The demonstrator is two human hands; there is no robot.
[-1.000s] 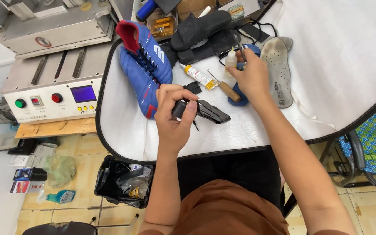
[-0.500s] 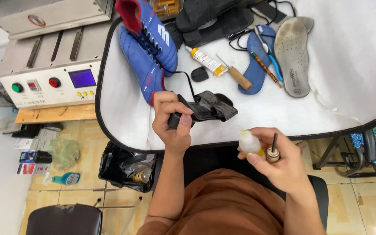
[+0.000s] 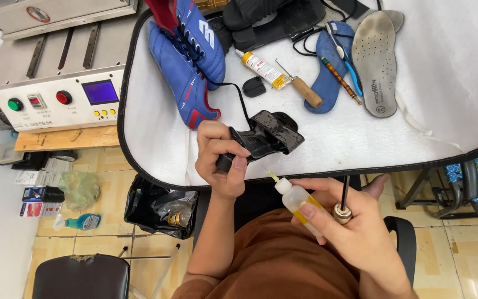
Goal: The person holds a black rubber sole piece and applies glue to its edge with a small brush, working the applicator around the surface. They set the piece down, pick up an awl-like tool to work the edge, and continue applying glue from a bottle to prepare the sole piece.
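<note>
Black shoe part (image 3: pixel 264 138) in my left hand (image 3: pixel 221 160), held over the near edge of the white table (image 3: pixel 449 83); fingers wrapped tight round its lower end, thumb across the front, the wider glossy end sticking out to the right above the cloth. My right hand (image 3: pixel 341 221) sits lower, over my lap, closed on two things at once: a small squeeze bottle (image 3: pixel 294 199) with yellowish liquid, its thin nozzle tilted up and left toward the black part but not touching it, and a thin dark tool (image 3: pixel 343 202) with a brass-coloured collar, pinched upright between the fingers. Further back on the table: a pair of blue shoes (image 3: pixel 192 61) with white stripes and red lining, laces loose, lying near the left edge. Just right of them a small black piece (image 3: pixel 254 87), a tube of glue (image 3: pixel 264 69), and a wooden-handled awl (image 3: pixel 302 90). Then a blue insole (image 3: pixel 327 72) with a slim brush across it, and a grey perforated insole (image 3: pixel 375 61) beside it. Off the table's left side, a metal machine (image 3: pixel 56 72) with green and red buttons and a small blue screen. Under the table edge, a black bin bag (image 3: pixel 159 205) with scraps.
</note>
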